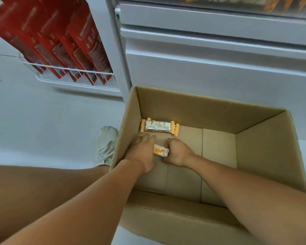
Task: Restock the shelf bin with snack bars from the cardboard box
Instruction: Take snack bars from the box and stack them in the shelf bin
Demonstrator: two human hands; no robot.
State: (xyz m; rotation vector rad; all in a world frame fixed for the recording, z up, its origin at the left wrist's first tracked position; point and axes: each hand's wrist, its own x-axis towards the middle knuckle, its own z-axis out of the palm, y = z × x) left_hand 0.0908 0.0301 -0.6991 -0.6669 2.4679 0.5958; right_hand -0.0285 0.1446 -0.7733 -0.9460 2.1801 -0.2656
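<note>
Both hands are down in the box (265, 147), low in the centre of the frame. The left hand (142, 152) lies flat, fingers fairly straight and together, pressed over the left end of an orange bar (160, 150) on the box floor. The right hand (177, 152) comes in from the right with fingers curled round the other end of that bar; it has a grip there. Only the middle of the orange wrapper shows between the two hands.

Just beyond the fingertips, toward the far left corner of the box, sits a bundle (159, 127) of bars with orange-checked ends and a pale middle, lying flat and across the frame, close to the far wall but apart from both hands.

The box stands open on the pale floor, its far wall hard against the white shelf unit (219, 68) filling the upper right. At the very top right, orange packets (279, 3) show on a shelf, blurred. Upper left, red packs (60, 41) lean in a wire rack (69, 71). A pale shoe (106, 144) rests just left of the box, a bare leg along the lower left.
</note>
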